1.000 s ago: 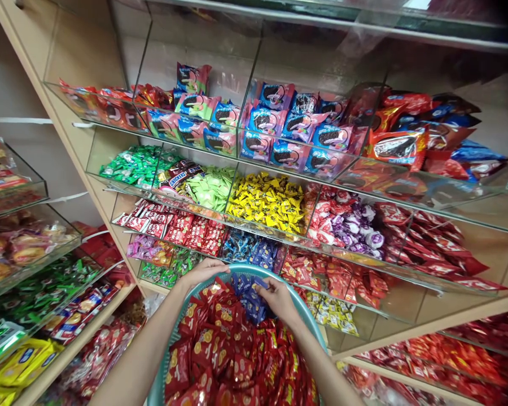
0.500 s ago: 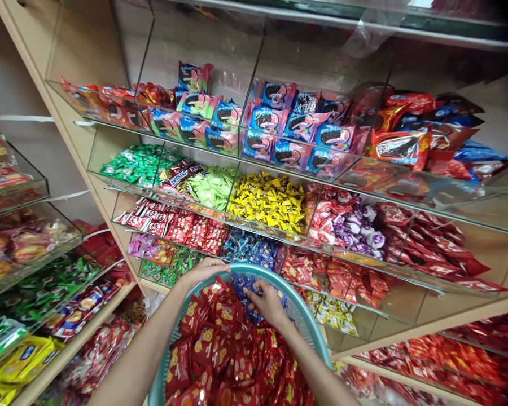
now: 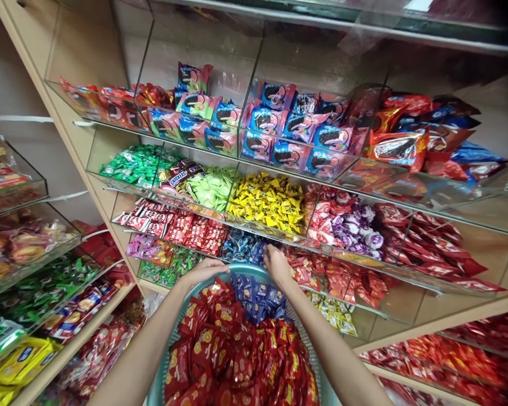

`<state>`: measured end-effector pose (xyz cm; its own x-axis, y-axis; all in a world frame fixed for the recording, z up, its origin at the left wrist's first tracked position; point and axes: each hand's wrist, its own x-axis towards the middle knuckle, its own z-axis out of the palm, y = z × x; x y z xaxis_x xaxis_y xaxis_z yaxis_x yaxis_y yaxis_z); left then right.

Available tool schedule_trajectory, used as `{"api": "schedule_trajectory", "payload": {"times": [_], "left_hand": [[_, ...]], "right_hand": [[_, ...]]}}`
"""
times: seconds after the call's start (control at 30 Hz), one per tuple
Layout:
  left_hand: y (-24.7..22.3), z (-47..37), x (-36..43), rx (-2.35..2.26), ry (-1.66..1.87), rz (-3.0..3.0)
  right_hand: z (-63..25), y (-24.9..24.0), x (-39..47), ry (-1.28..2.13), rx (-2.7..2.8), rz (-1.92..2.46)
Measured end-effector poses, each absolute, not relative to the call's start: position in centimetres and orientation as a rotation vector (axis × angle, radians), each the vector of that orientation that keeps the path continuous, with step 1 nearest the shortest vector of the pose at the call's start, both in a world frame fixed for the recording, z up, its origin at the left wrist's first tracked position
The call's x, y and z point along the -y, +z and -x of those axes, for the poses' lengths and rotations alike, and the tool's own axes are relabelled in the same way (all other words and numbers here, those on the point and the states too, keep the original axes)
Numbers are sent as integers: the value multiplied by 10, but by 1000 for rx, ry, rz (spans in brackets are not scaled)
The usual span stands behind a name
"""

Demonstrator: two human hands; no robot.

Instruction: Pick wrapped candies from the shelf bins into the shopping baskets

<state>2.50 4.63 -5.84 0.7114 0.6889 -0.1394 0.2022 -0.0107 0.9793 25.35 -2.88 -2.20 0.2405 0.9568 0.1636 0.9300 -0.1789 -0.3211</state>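
A round teal plastic basket point(image 3: 178, 316) is heaped with red candy packets point(image 3: 226, 355), with dark blue packets point(image 3: 260, 301) grouped at its far side. My left hand point(image 3: 205, 270) grips the basket's far-left rim. Beyond the rim, my right hand point(image 3: 277, 265) reaches to the shelf bin of blue-wrapped sweets point(image 3: 243, 248). Its fingers are curled inward, and whatever is in them is hidden. Red orange-print packets point(image 3: 307, 265) lie in the bin just right of that hand.
Clear-fronted bins hold yellow sweets point(image 3: 266, 203), green sweets point(image 3: 131, 166), purple-and-white sweets point(image 3: 359, 228) and blue-and-pink cookie packs point(image 3: 290, 152). A slanted wooden upright point(image 3: 68, 141) stands left, with more shelves beyond. The clear shelf front point(image 3: 275, 234) overhangs close above my right hand.
My right hand has moved up and away from the blue packets inside the basket to the shelf bin beyond the rim. My left hand and the basket are almost unmoved.
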Motion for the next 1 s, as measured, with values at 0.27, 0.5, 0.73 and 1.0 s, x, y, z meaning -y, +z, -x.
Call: {"api": "schedule_trajectory", "payload": {"times": [0.27, 0.5, 0.73, 1.0], "left_hand": [[-65, -25, -50, -731, 456, -1568], [-64, -25, -48, -757, 447, -1536], [-61, -26, -46, -757, 452, -1549], [-60, -25, -46, -760, 459, -1560]], "right_hand": [[-265, -46, -21, 256, 1833, 2487], [-269, -54, -27, 270, 1801, 2559], [-263, -48, -22, 212, 1765, 2584], [-253, -30, -5, 113, 1786, 2527]]}}
